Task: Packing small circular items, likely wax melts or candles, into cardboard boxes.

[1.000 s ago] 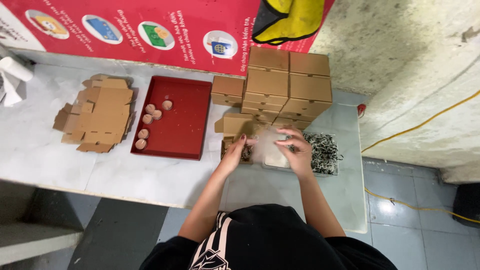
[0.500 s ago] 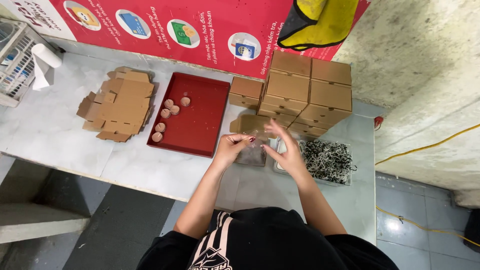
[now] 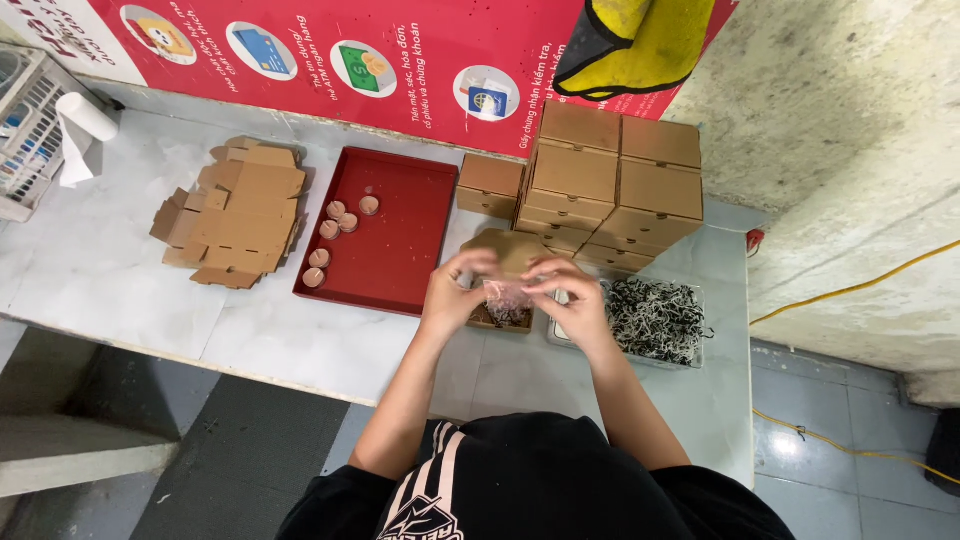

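Note:
My left hand [image 3: 455, 292] and my right hand [image 3: 570, 298] meet over an open brown cardboard box [image 3: 508, 256] on the white table [image 3: 120, 300]. Together they pinch a small clear plastic bag [image 3: 508, 292] with something pinkish inside, held just above the box. The box holds dark filling, mostly hidden by my hands. A red tray [image 3: 400, 250] with several small round brown pieces [image 3: 330, 230] lies left of my left hand.
Stacks of closed brown boxes [image 3: 615, 185] stand behind the open box. A tray of black and white shredded paper [image 3: 655, 320] sits to the right. Flat unfolded cardboard blanks [image 3: 235, 212] lie far left, beside a white basket [image 3: 30, 140] and paper roll [image 3: 85, 118].
My hands have lifted from the open box and now hold the small clear bag between them above it. The view has shifted, so everything sits further right and lower.

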